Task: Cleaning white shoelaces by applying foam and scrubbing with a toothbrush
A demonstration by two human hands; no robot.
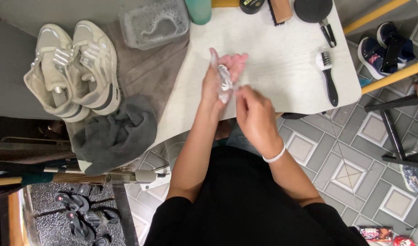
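- Holding up our left hand [220, 77] near the middle of the frame, we have it open, palm up, with a bundle of white shoelace [225, 82] wound around it and lying across the palm.
- Our right hand [254, 116], just below and right of it, is pinched shut on the loose end of that shoelace, fingertips touching the bundle.
- We judge the shoelace light, soft and limp; it looks damp or soapy, so probably slippery. A firm pinch at the free end, with the coils kept snug on the palm, seems the surest hold.
- Under both hands lies the white table [282, 54], bare at that spot.
- To the right on it rests a black-handled brush [328, 77]; at the top edge are a wooden brush [279, 10] and a round black tool [316, 11].
- Toward the upper left stands a clear tub [153, 23] of sudsy water on a brown towel [145, 68].
- Farther left sits a pair of pale sneakers [72, 68], with a grey cloth [115, 132] crumpled below them.
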